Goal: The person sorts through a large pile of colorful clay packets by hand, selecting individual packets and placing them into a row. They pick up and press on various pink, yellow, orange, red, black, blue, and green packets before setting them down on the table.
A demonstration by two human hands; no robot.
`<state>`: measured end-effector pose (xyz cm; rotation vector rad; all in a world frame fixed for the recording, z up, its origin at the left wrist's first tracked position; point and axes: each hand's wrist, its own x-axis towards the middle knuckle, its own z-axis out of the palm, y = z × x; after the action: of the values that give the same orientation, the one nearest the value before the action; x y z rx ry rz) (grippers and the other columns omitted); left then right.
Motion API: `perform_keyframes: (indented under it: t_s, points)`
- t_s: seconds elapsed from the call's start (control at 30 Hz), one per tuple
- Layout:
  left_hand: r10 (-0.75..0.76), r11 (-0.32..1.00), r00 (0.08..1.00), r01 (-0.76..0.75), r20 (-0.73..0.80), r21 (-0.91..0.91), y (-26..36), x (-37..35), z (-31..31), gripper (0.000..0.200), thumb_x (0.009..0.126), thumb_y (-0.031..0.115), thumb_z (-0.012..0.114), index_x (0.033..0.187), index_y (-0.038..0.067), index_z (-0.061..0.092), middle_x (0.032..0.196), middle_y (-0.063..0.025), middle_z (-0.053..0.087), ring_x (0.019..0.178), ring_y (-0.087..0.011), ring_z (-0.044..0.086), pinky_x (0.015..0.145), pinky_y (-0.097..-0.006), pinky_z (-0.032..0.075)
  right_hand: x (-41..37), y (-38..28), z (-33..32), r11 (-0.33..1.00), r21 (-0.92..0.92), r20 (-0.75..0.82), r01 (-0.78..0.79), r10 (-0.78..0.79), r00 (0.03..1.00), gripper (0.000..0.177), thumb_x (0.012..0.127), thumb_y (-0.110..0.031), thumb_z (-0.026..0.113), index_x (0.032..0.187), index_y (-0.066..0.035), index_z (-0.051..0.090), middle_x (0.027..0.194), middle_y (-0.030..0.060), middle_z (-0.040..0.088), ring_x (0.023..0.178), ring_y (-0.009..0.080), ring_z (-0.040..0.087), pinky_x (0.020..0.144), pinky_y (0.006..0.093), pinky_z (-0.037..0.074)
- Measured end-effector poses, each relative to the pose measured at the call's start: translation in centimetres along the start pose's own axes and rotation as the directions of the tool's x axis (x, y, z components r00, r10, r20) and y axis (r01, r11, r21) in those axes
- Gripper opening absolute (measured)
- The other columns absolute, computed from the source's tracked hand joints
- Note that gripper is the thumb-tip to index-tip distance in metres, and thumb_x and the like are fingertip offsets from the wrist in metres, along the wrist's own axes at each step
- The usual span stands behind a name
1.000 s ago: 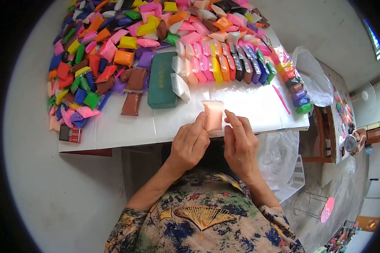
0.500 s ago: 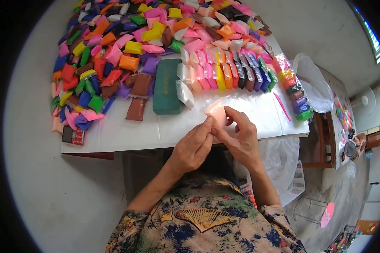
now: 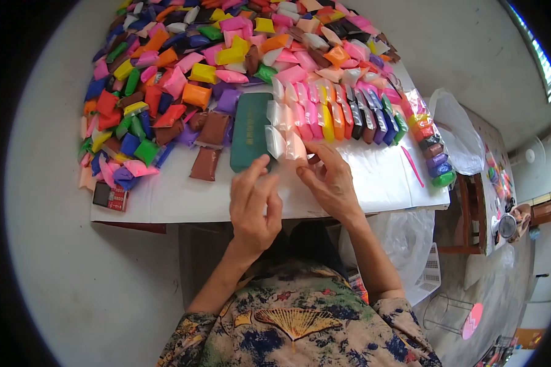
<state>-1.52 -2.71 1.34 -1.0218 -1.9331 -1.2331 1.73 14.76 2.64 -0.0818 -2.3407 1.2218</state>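
Note:
A peach packet in clear wrap lies at the near end of a row, next to a white packet. My right hand pinches the peach packet's near edge between thumb and fingers. Slightly blurred, my left hand is open and holds nothing, its fingers apart just below the dark green case. Beyond my hands, the double row runs from white through pink, a yellow packet and others to a green packet.
A large heap of coloured packets covers the table's far and left side. Brown packets lie left of the case. At the right are a pink stick and a filled clear sleeve. A red-and-black box sits front left.
The peach packet has moved from between both hands, forward and left to the row. My left hand has let go and moved left, its fingers now spread.

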Motion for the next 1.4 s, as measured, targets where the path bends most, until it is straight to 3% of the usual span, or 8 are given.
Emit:
perform_keyframes:
  t_s: [0.17,0.27,0.37,0.77,0.87,1.17,1.4]
  points:
    - [-0.08,0.994,0.997,0.079,0.006,0.079,-1.1,2.6,0.2,0.033,0.088,0.004,0.065,0.12,-0.002,0.061,0.129,-0.0201,0.06,0.11,-0.0351,0.057,0.096,-0.0453,0.041,0.2,-0.9,0.3,0.993,0.089,0.024,-0.079,0.077,0.997,0.037,0.086,-0.004,0.07,0.122,0.0,0.063,0.1,0.0081,0.065,0.082,0.0159,0.062,0.072,0.0279,0.05]
    - [-0.118,0.988,0.989,0.108,0.086,0.112,-1.5,3.1,0.4,0.033,0.091,0.009,0.063,0.122,0.0,0.062,0.128,-0.0169,0.061,0.111,-0.0334,0.055,0.098,-0.0449,0.039,0.2,-0.8,0.6,0.995,0.074,-0.001,-0.062,0.063,0.998,0.037,0.086,-0.003,0.07,0.122,0.0,0.063,0.099,0.0088,0.065,0.08,0.0164,0.063,0.07,0.0276,0.051]
    - [-0.126,0.986,0.985,0.112,0.119,0.122,-1.8,3.2,0.7,0.033,0.09,0.009,0.063,0.122,0.001,0.062,0.126,-0.0141,0.062,0.113,-0.032,0.054,0.097,-0.0439,0.039,0.3,-0.7,0.7,0.999,0.034,-0.015,-0.015,0.016,1.0,0.038,0.085,-0.002,0.071,0.122,0.0,0.063,0.098,0.009,0.065,0.079,0.0163,0.063,0.069,0.0279,0.051]
    - [-0.153,0.988,0.978,0.147,0.139,0.053,-1.7,4.0,0.6,0.03,0.089,0.003,0.062,0.119,-0.001,0.063,0.119,-0.0171,0.065,0.11,-0.0337,0.056,0.1,-0.0427,0.043,0.1,-0.6,1.5,0.999,-0.044,-0.108,-0.013,0.008,0.994,0.036,0.083,-0.001,0.072,0.118,0.001,0.063,0.097,0.0096,0.063,0.077,0.0168,0.065,0.064,0.0284,0.05]
    - [-0.169,0.985,0.977,0.163,0.128,0.05,-1.7,3.9,0.5,0.03,0.091,0.005,0.062,0.12,-0.001,0.063,0.12,-0.0176,0.064,0.112,-0.0345,0.057,0.101,-0.0433,0.043,0.1,-0.5,1.3,0.997,-0.048,-0.048,-0.059,0.057,0.997,0.041,0.085,-0.006,0.07,0.124,0.001,0.06,0.101,0.0139,0.061,0.081,0.026,0.065,0.069,0.036,0.053]
    - [-0.209,0.977,0.975,0.204,0.079,0.066,-1.3,3.1,-1.6,0.031,0.092,0.004,0.062,0.123,-0.002,0.062,0.125,-0.0189,0.063,0.116,-0.0363,0.058,0.102,-0.0436,0.044,-0.2,-0.9,1.2,0.998,-0.034,-0.057,-0.048,0.046,0.997,0.041,0.085,-0.006,0.071,0.124,0.001,0.059,0.103,0.0141,0.061,0.083,0.0257,0.066,0.071,0.0362,0.053]
    - [-0.197,0.977,0.979,0.192,0.044,0.096,-0.9,3.0,-3.5,0.029,0.09,0.001,0.063,0.119,-0.003,0.063,0.12,-0.0185,0.066,0.111,-0.0355,0.06,0.099,-0.0431,0.045,-0.6,-0.8,0.8,0.996,-0.081,-0.073,-0.045,0.039,0.997,0.043,0.084,-0.004,0.072,0.125,0.001,0.059,0.105,0.0146,0.061,0.083,0.0248,0.065,0.071,0.0339,0.054]
